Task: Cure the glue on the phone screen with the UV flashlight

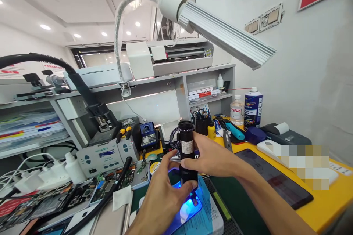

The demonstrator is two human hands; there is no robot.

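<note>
A black flashlight with a white label and a corded wrist strap stands upright between my hands. My left hand grips its lower end, thumb across the front. Higher up, my right hand wraps around the barrel with the thumb on its side. Blue-violet light falls from the flashlight's bottom end onto a phone-like panel just beneath. That panel lies on a light-blue printed packet or box. Whether the flashlight touches the panel cannot be made out.
A lamp on a bent neck hangs overhead. At left stand a grey rework station, a black hose and several phone parts. To the right, a dark tablet lies on the yellow bench; a blue spray can stands behind.
</note>
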